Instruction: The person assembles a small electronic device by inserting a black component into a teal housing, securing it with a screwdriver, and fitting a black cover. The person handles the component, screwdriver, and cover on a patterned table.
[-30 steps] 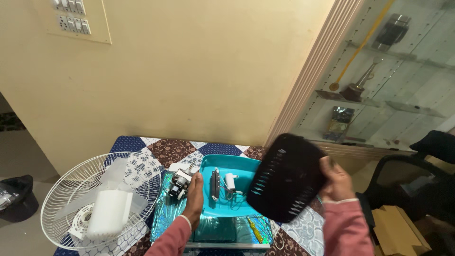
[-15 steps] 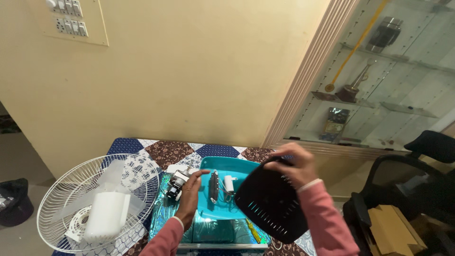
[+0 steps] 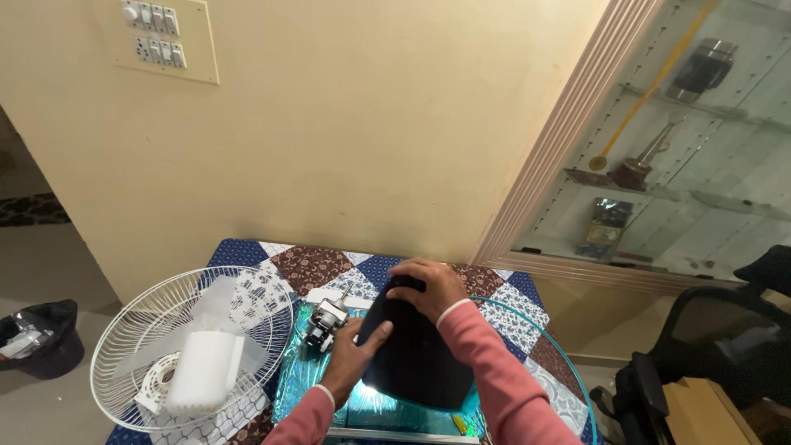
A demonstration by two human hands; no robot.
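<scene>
While over the teal tray (image 3: 290,386), black vented cover (image 3: 416,358) between both hands' holding fingers: left hand (image 3: 356,360), right hand (image 3: 429,288).

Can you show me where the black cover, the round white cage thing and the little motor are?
black cover (image 3: 416,358), head view, on its smooth dark back between the hands.
white wire fan guard (image 3: 132,346), head view, on its wire mesh left of centre.
small motor (image 3: 327,320), head view, on its metal body.
</scene>
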